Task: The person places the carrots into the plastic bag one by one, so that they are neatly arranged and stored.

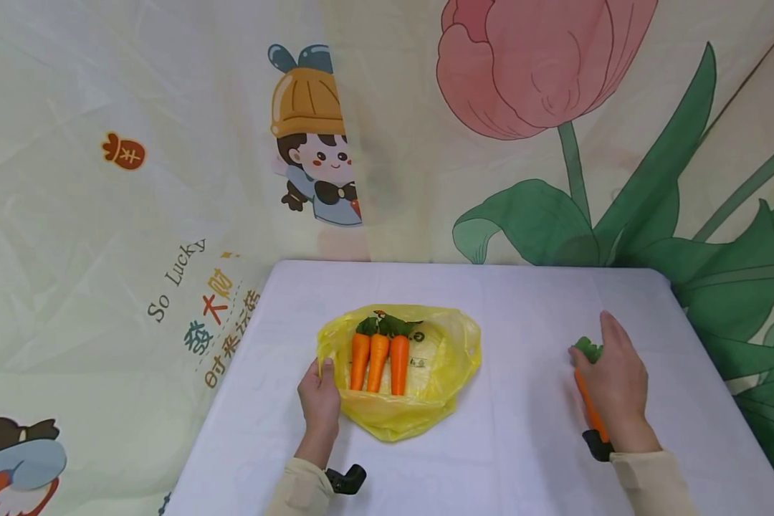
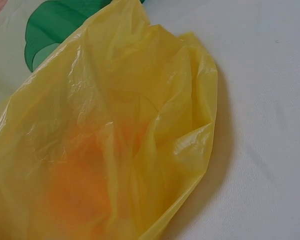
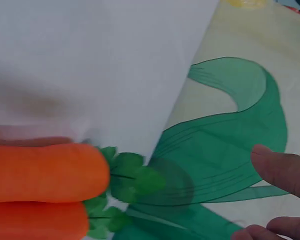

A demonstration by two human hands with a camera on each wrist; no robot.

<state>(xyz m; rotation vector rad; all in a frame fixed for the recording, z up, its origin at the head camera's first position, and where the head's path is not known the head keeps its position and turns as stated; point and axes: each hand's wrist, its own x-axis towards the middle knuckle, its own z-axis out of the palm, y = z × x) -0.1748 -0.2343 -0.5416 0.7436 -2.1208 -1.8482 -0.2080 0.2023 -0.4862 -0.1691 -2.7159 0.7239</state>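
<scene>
Cream sleeves (image 1: 648, 481) nearest. Left hand (image 1: 320, 401) pinches yellow bag (image 1: 400, 421) at its left side, three carrots (image 1: 378, 362) inside; right hand (image 1: 619, 390) spread, holding nothing, by two loose carrots (image 3: 45, 172) at right. Best: hold bag wide, grip carrot bodies, not leaves (image 3: 127, 175).

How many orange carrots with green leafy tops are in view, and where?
5: three orange carrots with green tops in the yellow plastic bag, and two more side by side near the right hand. Others may be hidden under that hand or in the bag.
</scene>
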